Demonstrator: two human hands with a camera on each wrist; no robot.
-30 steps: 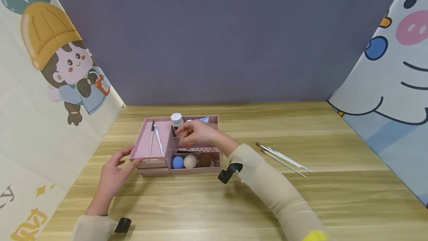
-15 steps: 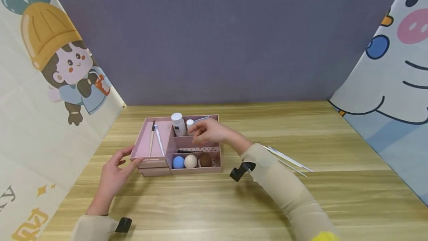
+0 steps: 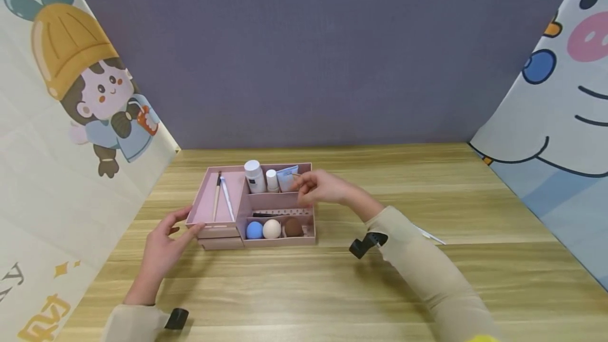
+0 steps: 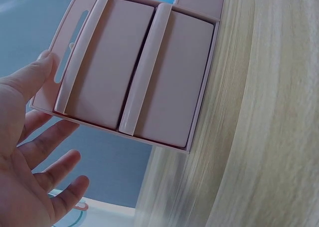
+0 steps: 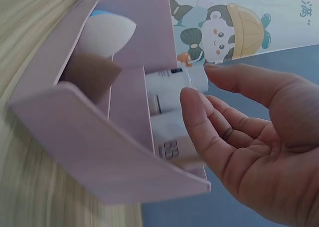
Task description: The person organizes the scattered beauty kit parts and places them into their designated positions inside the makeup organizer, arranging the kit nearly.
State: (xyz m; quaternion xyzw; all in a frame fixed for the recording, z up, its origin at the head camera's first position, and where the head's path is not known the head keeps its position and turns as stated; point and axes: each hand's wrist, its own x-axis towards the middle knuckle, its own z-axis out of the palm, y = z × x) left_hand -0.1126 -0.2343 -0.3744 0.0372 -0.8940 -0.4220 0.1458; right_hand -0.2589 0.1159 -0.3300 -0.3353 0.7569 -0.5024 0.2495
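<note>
My left hand (image 3: 163, 247) holds the front left corner of a pink makeup organizer (image 3: 280, 243), thumb on the front above two drawers (image 4: 107, 62) and fingers along the side. My right hand (image 3: 325, 186) is over the organizer's back right corner, fingers bent and thumb and fingertips apart with nothing between them. Beside it in the back compartment stand a pale blue tube (image 3: 286, 177), a small white-capped bottle (image 3: 272, 179) and a larger white bottle (image 3: 255, 176). Two makeup brushes (image 3: 227, 198) lie on the pink top tray.
Blue (image 3: 254, 230), cream (image 3: 272, 229) and brown (image 3: 293, 227) makeup sponges sit in the front compartment. Behind them lies a thin black item (image 3: 267, 215). The ends of loose brushes (image 3: 433, 235) show on the wooden table, mostly hidden by my right sleeve.
My right hand has moved right across the back compartment, from the large white bottle past the small one to the tube. My left hand has stayed at the corner.
</note>
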